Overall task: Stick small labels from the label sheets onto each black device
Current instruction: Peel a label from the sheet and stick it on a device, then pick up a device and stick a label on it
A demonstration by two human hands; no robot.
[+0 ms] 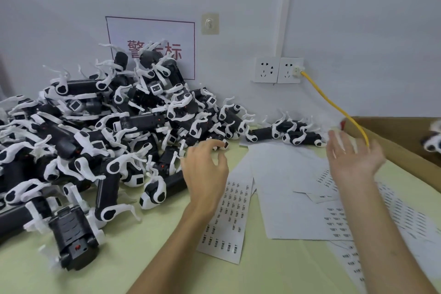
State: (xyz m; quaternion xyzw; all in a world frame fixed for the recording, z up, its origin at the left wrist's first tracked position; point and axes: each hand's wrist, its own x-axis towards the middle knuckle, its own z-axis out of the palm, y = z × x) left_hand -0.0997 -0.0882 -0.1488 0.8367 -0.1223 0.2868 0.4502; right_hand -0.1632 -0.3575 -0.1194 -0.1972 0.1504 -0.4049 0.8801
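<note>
My left hand (pixel 205 170) hovers loosely spread beside the heap of black devices (pixel 140 120); my right hand (pixel 353 157), fingers spread, empty, above the label sheets (pixel 230 218)

Even, soft indoor light with faint shadows; wide-angle bending at the edges; the right hand (pixel 353 155) is motion-blurred.

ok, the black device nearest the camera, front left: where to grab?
Probably across the ribbed mid-body of the black device, coming from above: it lies flat with its top exposed and uncovered, and white clips stick out at its sides.
</note>
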